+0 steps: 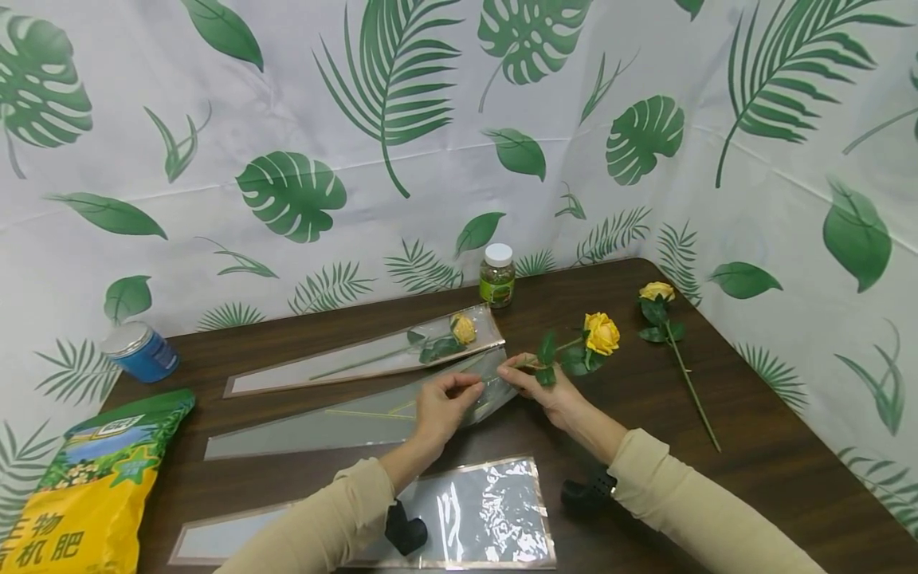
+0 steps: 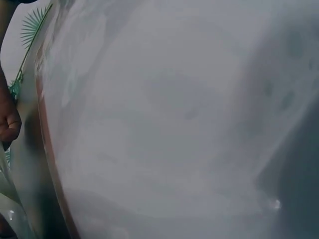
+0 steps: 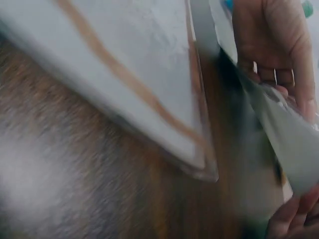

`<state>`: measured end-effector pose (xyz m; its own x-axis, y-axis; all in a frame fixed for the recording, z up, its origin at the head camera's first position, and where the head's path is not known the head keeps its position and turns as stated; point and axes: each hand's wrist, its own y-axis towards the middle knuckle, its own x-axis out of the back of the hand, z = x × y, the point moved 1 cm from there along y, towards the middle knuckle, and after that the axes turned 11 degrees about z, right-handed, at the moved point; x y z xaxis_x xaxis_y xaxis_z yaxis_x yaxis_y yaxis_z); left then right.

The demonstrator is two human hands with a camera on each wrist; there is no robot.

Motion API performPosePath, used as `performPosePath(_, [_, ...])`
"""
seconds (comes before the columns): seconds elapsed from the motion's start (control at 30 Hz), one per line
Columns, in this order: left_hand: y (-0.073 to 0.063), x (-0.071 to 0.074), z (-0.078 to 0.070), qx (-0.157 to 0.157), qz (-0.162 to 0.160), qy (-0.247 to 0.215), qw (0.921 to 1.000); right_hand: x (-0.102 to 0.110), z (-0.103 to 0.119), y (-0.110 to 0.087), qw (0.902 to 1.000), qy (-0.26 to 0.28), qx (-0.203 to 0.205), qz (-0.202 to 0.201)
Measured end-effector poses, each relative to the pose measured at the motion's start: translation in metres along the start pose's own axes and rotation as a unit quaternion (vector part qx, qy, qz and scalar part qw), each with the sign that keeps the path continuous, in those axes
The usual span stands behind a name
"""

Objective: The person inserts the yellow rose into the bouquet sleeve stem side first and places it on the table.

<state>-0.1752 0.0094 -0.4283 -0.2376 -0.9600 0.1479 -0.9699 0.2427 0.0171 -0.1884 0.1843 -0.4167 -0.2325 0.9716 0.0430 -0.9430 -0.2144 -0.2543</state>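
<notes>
On the bench, our left hand and right hand both pinch the mouth of the clear flower sleeve near a yellow rose, whose leaves might snag and tear it if we rushed.

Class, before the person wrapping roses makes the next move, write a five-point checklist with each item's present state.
1. Left hand pinching the middle flower sleeve near its wide end: ok.
2. Right hand holding a yellow rose: ok.
3. That rose fully sleeved: not ok; its top sits outside.
4. Its stem's lower end inside: cannot tell; hand and film obscure it.
5. Loose rose at far right, lying apart from the sleeves: ok.
</notes>
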Motion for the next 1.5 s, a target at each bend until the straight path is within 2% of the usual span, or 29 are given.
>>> performPosePath(0.13, [0.002,0.001,0.001,0.010,0.007,0.018,0.9998,0.007,-0.005,-0.002,0.9982,0.050,-0.004,0.032])
performPosePath(0.4, [0.006,0.000,0.003,0.010,0.017,0.026,0.9995,0.024,-0.007,-0.008,0.9901,0.138,0.024,0.010])
performPosePath(0.53, [0.004,0.000,0.002,0.012,0.018,0.023,0.9995,0.026,-0.006,-0.009,0.9868,0.156,0.041,0.010])
performPosePath(0.73, [0.003,-0.001,-0.001,0.022,0.024,0.024,0.9992,0.025,-0.006,-0.007,0.9835,0.174,0.046,-0.014])
performPosePath(0.93, [0.005,0.000,-0.006,0.012,0.025,0.033,0.9991,0.023,-0.004,-0.008,0.9848,0.163,0.047,-0.036])
performPosePath(1.07, [0.006,0.000,-0.010,0.015,0.026,0.038,0.9988,0.024,-0.004,-0.009,0.9851,0.161,0.058,-0.016])
performPosePath(1.27, [0.006,-0.001,-0.014,0.014,0.026,0.035,0.9990,0.023,-0.002,-0.009,0.9756,0.187,0.107,0.044])
performPosePath(1.5, [0.009,0.000,-0.015,0.019,0.028,0.021,0.9992,0.020,0.000,-0.007,0.9671,0.208,0.130,0.068])
